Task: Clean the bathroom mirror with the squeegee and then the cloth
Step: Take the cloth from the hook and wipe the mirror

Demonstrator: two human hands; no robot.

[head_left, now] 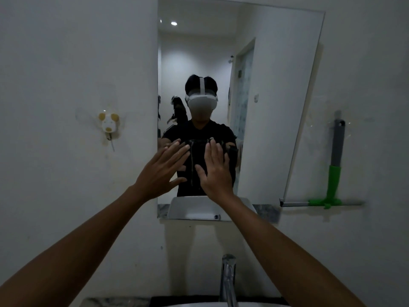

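The mirror (276, 85) hangs on the white wall above the sink and reflects a person in a headset and black shirt. A dark cloth (195, 160) lies spread flat against the lower middle of the glass. My left hand (161, 171) presses its left part with fingers apart. My right hand (215, 171) lies flat on its right part, fingertips at the cloth's top edge. The squeegee (333, 180), with a grey and green handle, hangs on the wall right of the mirror, blade down, and neither hand touches it.
A chrome tap (228, 280) rises from the sink rim (199, 304) at the bottom, right under my right forearm. A small white and yellow hook (108, 124) sticks to the wall left of the mirror. A narrow stone ledge (265, 212) runs under the mirror.
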